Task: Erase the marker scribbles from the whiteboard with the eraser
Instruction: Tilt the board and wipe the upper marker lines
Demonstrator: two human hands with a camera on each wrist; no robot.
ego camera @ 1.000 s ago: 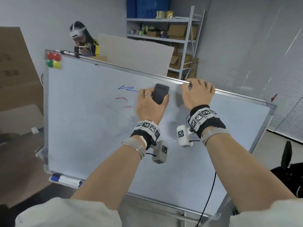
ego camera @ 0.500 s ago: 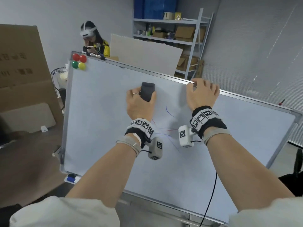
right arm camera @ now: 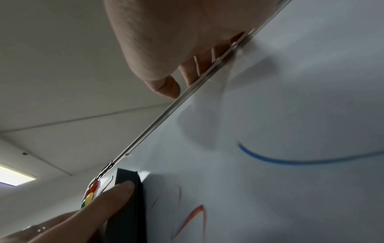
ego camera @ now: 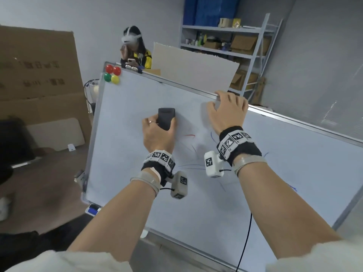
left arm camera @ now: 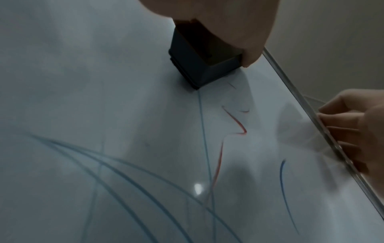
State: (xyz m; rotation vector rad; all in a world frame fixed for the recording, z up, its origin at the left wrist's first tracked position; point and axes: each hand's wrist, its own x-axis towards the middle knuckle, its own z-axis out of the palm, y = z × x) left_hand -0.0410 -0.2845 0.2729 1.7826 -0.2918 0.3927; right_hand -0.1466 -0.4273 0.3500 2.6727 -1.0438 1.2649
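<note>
My left hand [ego camera: 157, 132] grips the black eraser [ego camera: 166, 118] [left arm camera: 204, 65] [right arm camera: 129, 205] and presses it flat against the whiteboard [ego camera: 125, 154], in its upper middle. My right hand [ego camera: 228, 111] [right arm camera: 176, 49] grips the board's top metal edge [ego camera: 196, 91], fingers curled over it. Red scribbles [ego camera: 189, 135] [left arm camera: 234, 121] and blue scribbles [ego camera: 213, 137] [right arm camera: 290, 162] lie between and below the two hands. More faint blue lines [left arm camera: 124, 180] sweep across the lower board.
Coloured magnets [ego camera: 112, 74] sit at the board's top left corner. A marker [ego camera: 93, 209] lies in the tray at the lower left. A person with a headset [ego camera: 135, 50] sits behind the board. Cardboard [ego camera: 39, 75] stands at left, a metal shelf [ego camera: 235, 42] at back right.
My left hand has slid the eraser to the left across the board; the blue and red marks that lay left of it are gone. My right hand has kept its hold on the top edge.
</note>
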